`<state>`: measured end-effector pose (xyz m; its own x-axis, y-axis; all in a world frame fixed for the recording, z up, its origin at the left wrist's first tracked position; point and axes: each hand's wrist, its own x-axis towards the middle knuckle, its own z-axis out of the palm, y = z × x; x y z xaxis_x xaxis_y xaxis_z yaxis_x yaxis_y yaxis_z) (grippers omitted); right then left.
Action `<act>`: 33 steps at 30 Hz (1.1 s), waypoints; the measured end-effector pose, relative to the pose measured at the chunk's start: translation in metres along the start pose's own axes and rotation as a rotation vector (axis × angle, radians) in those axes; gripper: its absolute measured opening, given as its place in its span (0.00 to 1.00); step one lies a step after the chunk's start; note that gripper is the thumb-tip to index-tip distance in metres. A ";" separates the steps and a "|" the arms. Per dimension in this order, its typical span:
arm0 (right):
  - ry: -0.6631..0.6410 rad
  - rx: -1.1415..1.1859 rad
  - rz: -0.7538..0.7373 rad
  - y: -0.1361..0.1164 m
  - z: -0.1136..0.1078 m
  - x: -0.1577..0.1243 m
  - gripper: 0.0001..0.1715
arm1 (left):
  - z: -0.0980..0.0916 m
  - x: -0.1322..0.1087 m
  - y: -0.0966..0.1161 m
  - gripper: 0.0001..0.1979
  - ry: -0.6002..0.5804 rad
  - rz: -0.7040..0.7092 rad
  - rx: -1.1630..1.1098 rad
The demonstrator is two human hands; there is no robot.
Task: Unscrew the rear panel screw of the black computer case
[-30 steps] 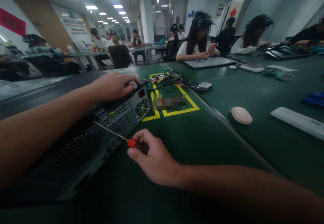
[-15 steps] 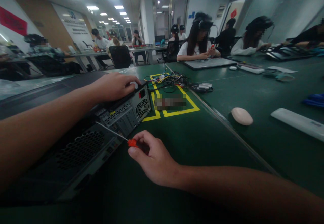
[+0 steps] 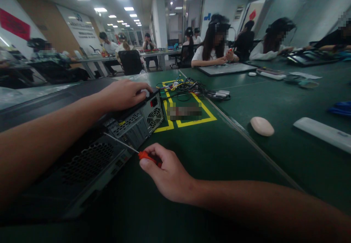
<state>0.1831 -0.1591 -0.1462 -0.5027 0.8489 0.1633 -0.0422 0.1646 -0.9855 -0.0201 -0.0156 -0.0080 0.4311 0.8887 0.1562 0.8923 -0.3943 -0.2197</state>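
The screwdriver (image 3: 143, 155) is at the near left of the surface (image 3: 219, 151), its thin shaft pointing left to the back panel of the computer case (image 3: 135, 122); I can't make out whether its tip sits in a screw. My right hand (image 3: 168, 171) is clamped on the red and dark handle. My left hand (image 3: 127, 94) rests on the top of the case by its far rear edge, thumb and forefinger apart. Just beyond the case I see a tangle of cables (image 3: 190, 86) by yellow tape (image 3: 197, 121). Farther right lie a pale oval object (image 3: 262, 126) and a long white bar (image 3: 323, 133). On the far side, a co-worker (image 3: 210, 54) sits at a flat panel (image 3: 233, 68).
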 end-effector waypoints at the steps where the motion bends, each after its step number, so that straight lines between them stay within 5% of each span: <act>1: -0.004 0.003 0.001 0.000 0.000 0.000 0.07 | 0.000 0.000 0.000 0.29 0.005 -0.002 -0.005; 21: -0.015 -0.040 -0.053 0.003 0.000 0.000 0.13 | -0.001 0.000 0.003 0.30 -0.002 -0.017 -0.036; 33: 0.002 -0.022 0.038 0.001 0.000 -0.001 0.14 | -0.006 -0.005 0.007 0.28 0.000 0.012 -0.010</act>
<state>0.1840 -0.1598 -0.1472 -0.5017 0.8559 0.1255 -0.0034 0.1431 -0.9897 -0.0154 -0.0237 -0.0039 0.4419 0.8839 0.1533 0.8883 -0.4073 -0.2121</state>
